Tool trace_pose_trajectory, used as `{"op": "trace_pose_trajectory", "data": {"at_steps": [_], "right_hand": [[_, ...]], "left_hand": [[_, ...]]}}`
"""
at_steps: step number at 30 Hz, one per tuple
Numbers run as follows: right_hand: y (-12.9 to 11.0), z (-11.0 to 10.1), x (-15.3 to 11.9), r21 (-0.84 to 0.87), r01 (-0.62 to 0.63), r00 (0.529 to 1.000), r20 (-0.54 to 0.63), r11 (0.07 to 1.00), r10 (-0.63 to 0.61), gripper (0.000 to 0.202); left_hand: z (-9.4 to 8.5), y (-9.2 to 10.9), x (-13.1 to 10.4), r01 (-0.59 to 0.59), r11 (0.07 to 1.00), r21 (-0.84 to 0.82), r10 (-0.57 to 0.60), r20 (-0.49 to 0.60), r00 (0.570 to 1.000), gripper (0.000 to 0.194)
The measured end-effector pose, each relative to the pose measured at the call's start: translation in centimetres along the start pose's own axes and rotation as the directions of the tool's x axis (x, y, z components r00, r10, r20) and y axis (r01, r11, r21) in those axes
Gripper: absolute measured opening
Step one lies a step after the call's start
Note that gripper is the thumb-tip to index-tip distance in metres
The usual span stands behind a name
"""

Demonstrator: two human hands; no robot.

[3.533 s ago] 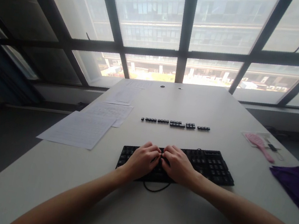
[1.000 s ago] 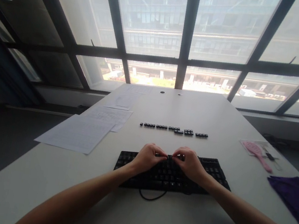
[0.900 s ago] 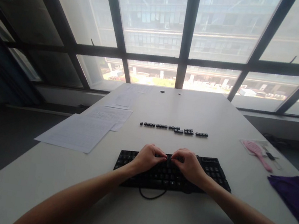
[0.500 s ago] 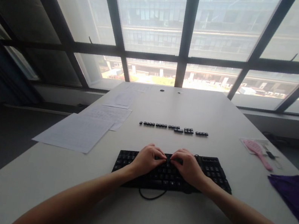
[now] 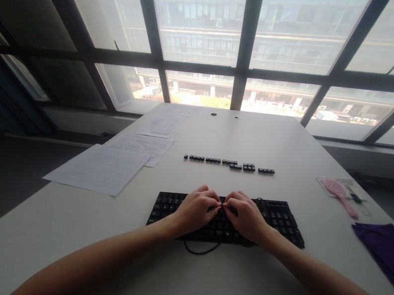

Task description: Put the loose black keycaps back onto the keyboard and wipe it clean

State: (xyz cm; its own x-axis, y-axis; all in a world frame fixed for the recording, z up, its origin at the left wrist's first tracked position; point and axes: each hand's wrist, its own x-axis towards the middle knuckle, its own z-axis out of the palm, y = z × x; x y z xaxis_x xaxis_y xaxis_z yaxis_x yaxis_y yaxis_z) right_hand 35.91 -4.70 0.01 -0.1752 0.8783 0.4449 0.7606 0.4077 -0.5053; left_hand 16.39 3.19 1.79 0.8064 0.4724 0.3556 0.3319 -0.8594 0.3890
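Observation:
A black keyboard (image 5: 282, 222) lies on the white table, its cable looping out at the near edge. Over its left-middle part is my left hand (image 5: 199, 208), fingers pinched together at the top key rows. My right hand (image 5: 244, 215) is beside it, also pinched, and the fingertips of both hands almost meet. Whatever is between the fingers is too small to make out. Beyond the keyboard, loose black keycaps (image 5: 213, 160) stand in a row of small groups, with a few larger ones (image 5: 249, 167) to the right.
Printed paper sheets (image 5: 98, 169) lie along the left side of the table (image 5: 242, 286). At the right are a pink hairbrush (image 5: 340, 194), a small black item (image 5: 356, 198) and a folded purple cloth (image 5: 387, 252). Large windows stand behind the far edge.
My fingertips have drawn closer together over the keyboard's top rows, the right hand shifting slightly left. The whole view has tilted a little, so the table things appear slightly higher.

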Motion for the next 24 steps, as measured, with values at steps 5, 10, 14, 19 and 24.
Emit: {"op": "trace_pose_trajectory", "data": {"at_steps": [5,10,14,19,24], "right_hand": [[-0.19,-0.03,-0.16,-0.013,-0.010,1.000,0.023,1.000,0.010,0.016],[-0.27,0.03,-0.16,-0.037,-0.005,1.000,0.028,0.999,0.006,0.018],[-0.43,0.07,-0.14,-0.061,-0.002,1.000,0.023,0.998,0.003,0.018],[-0.58,0.05,-0.16,-0.072,-0.011,1.000,0.020,0.997,0.013,0.019],[-0.41,0.09,-0.35,-0.086,-0.005,0.999,0.044,0.996,0.009,0.018]], "left_hand": [[0.17,0.36,-0.32,-0.029,0.999,0.022,0.029,-0.005,1.000,0.019],[0.28,0.56,-0.62,-0.066,0.997,0.048,0.066,-0.001,0.998,0.021],[0.34,0.67,-0.68,-0.071,0.995,0.065,0.071,0.003,0.997,0.022],[0.50,0.59,-0.75,-0.061,0.997,0.053,0.061,0.007,0.998,0.021],[0.55,0.50,-0.77,-0.050,0.998,0.043,0.050,0.001,0.999,0.021]]}}
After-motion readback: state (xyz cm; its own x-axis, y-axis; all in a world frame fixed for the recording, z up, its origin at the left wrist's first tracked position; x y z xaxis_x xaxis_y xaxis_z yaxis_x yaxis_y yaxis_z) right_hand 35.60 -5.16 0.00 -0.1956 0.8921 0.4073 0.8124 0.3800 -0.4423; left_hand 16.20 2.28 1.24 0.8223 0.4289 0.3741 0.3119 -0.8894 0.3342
